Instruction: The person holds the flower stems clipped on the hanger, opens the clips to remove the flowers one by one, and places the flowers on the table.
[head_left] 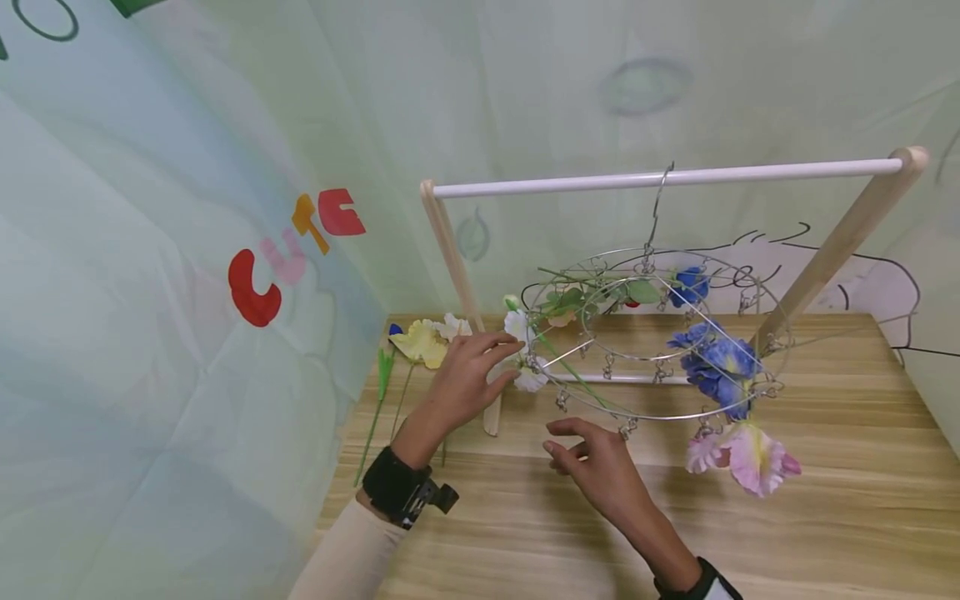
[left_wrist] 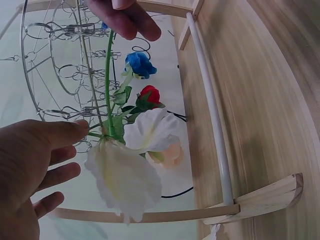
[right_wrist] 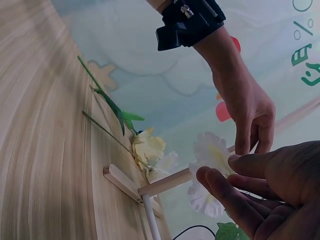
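A round two-ring wire hanger point(head_left: 667, 417) with metal clips hangs by its hook, artificial flowers clipped around it. At its left side is a white flower point(left_wrist: 122, 175) on a green stem. My left hand point(head_left: 468, 375) is beside this flower, thumb tip close to the clips and stem, the other fingers apart. Below the hanger's front edge, my right hand point(head_left: 596, 467) holds nothing, its fingers loosely bent and thumb apart from them. Blue flowers point(head_left: 720, 362) and a pink flower point(head_left: 753, 458) hang on the right; a red rose point(left_wrist: 149, 95) hangs farther back.
The hanger's hook sits over the white rod point(head_left: 555, 183) of a wooden stand point(head_left: 832, 250). Left of the stand, a yellow flower point(head_left: 420, 343) and other stemmed flowers lie on the wood-grain table point(head_left: 480, 517). A printed cloth point(head_left: 187, 400) encloses the back and left.
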